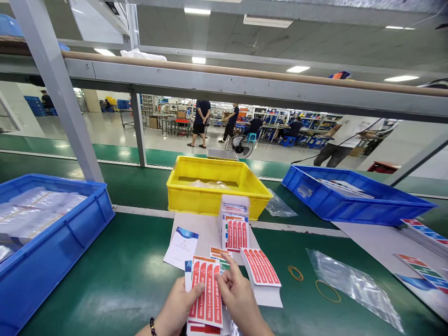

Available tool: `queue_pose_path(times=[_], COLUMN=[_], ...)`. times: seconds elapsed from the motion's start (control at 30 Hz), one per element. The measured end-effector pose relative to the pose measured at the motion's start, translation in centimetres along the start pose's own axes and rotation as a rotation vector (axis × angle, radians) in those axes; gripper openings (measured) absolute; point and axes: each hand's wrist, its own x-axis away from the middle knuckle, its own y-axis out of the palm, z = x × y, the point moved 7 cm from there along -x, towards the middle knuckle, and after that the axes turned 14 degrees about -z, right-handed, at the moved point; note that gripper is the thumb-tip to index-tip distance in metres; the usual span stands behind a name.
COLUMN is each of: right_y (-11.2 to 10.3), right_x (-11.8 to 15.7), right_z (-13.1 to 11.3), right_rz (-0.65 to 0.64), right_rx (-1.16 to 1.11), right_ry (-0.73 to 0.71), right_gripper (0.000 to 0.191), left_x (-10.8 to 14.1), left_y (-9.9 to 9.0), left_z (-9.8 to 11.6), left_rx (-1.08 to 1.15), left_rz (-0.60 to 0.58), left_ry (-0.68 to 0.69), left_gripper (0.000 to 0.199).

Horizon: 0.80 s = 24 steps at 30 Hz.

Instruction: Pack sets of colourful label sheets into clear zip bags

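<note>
My left hand (177,301) grips a bundle of printed label sheets, its thumb flat on the top one. That top red label sheet (206,294) carries "Max Level" and "Min Level" strips. My right hand (240,294) closes at the sheet's right edge with thumb and curled fingers, the index finger stretched forward. Other sheets and a blue-and-white edge show beneath. Just right lies a thick stack of red label sheets (262,268). Ahead, more label sheets stand in a clear plastic holder (236,228). A white-and-blue leaflet (182,246) lies to the left.
A blue bin (100,224) with plastic-wrapped packs stands left, a yellow bin (210,203) ahead, another blue bin (336,205) right. Rubber bands (296,273) and a clear plastic bag (357,284) lie on the green table. A metal frame (59,88) rises ahead; people are beyond.
</note>
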Motion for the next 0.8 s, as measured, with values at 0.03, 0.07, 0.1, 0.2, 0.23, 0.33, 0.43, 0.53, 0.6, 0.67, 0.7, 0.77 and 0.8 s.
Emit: queue_pose_path(times=[0.03, 0.07, 0.1, 0.2, 0.23, 0.33, 0.43, 0.53, 0.6, 0.67, 0.7, 0.77, 0.8], right_y=[-0.2, -0.6, -1.1, -2.2, -2.2, -1.6, -0.8, -0.4, -0.4, -0.3, -0.1, 0.1, -0.3], right_x=[0.0, -0.1, -0.1, -0.3, -0.4, -0.6, -0.7, -0.7, -0.7, -0.7, -0.6, -0.4, -0.4], right_z=[-0.1, -0.4, -0.7, -2.0, -2.3, -2.9, -2.9, -2.6, -2.0, -1.3, -1.0, -0.5, -0.3], right_rz=[0.011, 0.030, 0.053, 0.062, 0.037, -0.066, -0.121, -0.139, -0.161, -0.233, -0.294, -0.402, -0.419], right_rx=[0.034, 0.069, 0.102, 0.148, 0.143, 0.098, 0.049, -0.014, -0.095, -0.224, -0.294, -0.410, -0.451], right_ry=[-0.013, -0.030, -0.053, -0.158, -0.192, -0.239, -0.228, -0.212, -0.180, -0.116, -0.078, -0.021, -0.008], right_gripper=[0.048, 0.045, 0.042, 0.029, 0.023, 0.015, 0.016, 0.017, 0.020, 0.031, 0.035, 0.030, 0.028], left_x=[0.0, 0.0, 0.1, 0.2, 0.3, 0.4, 0.4, 0.4, 0.4, 0.4, 0.5, 0.6, 0.6], left_y=[-0.1, -0.3, -0.3, -0.3, -0.2, 0.3, 0.5, 0.4, 0.4, 0.3, 0.3, 0.3, 0.4], left_z=[-0.1, -0.3, -0.4, -1.0, -1.1, -1.3, -1.3, -1.4, -1.6, -1.6, -1.6, -1.1, -0.8], left_rx=[-0.009, -0.021, -0.035, -0.062, -0.066, -0.077, -0.096, -0.108, -0.106, -0.102, -0.104, -0.151, -0.209], left_rz=[0.002, 0.005, 0.005, -0.019, -0.033, -0.081, -0.084, -0.069, -0.073, -0.071, -0.069, -0.091, -0.115], left_ry=[-0.005, -0.013, -0.025, -0.073, -0.091, -0.141, -0.167, -0.174, -0.172, -0.170, -0.170, -0.171, -0.180], left_gripper=[0.041, 0.041, 0.041, 0.041, 0.041, 0.039, 0.037, 0.037, 0.039, 0.042, 0.043, 0.044, 0.043])
